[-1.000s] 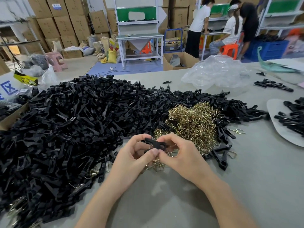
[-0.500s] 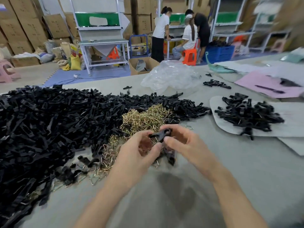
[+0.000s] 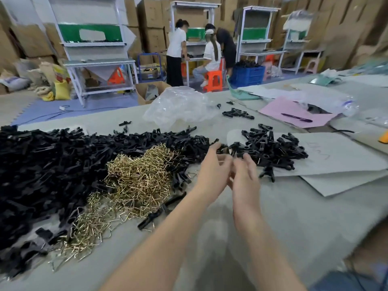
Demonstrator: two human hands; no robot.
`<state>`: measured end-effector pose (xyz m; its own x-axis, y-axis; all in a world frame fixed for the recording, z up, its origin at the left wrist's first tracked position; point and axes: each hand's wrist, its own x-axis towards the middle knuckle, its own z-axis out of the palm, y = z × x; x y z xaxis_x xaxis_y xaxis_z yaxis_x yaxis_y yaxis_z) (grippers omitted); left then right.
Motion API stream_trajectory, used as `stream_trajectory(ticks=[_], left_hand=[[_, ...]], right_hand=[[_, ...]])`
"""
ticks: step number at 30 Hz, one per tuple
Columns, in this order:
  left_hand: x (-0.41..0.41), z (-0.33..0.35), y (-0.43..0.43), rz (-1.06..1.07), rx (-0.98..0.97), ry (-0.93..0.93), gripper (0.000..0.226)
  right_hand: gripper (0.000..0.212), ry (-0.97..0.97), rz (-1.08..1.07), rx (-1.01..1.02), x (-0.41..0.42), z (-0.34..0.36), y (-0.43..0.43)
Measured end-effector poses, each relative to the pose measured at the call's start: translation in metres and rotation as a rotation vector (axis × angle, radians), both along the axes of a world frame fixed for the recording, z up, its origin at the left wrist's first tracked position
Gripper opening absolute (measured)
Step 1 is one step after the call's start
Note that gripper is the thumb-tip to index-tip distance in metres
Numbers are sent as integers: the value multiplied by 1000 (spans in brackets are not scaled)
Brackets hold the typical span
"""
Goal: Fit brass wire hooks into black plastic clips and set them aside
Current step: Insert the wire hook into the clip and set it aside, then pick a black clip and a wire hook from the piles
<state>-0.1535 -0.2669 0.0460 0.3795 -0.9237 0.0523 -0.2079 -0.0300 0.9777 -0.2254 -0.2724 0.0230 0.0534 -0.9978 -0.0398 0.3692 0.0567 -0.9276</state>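
A warehouse of stacked cartons (image 3: 151,22) lies behind a grey tabletop (image 3: 210,238) carrying a broad heap of loose black plastic clips (image 3: 52,164), with a tangled mound of brass wire hooks (image 3: 138,177) at its near edge. Both hands reach toward a smaller pile of black clips (image 3: 273,150) on a pale cardboard sheet (image 3: 346,156). The right hand (image 3: 244,175) has its fingers spread and released, holding nothing. The left hand (image 3: 212,166) is blurred, fingers curled by the sheet's edge; I cannot tell whether it holds a clip. The two black piles nearly meet there, so a piece let go short could land among unfitted ones. A hard toss might also unseat a hook.
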Motion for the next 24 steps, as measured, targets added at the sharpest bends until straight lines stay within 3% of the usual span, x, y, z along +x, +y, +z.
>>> stream_trajectory(ticks=[6,13,18,21,24], left_hand=[[63,-18,107,195,-186,-340,38],[162,-60,249,713,191,-968,31],[194,-63,271,735,426,-961,35],[199,-62,265,677,441,-1002,40],[206,-63,263,617,383,-1028,33]], right_hand=[[34,201,185,-179,56,-6,51],[37,607,435,-696,132,-17,122],[40,946,494,-947,167,-32,146],[39,1113,524,-1006,175,-41,147],[37,1145,515,-1024,177,-43,146]])
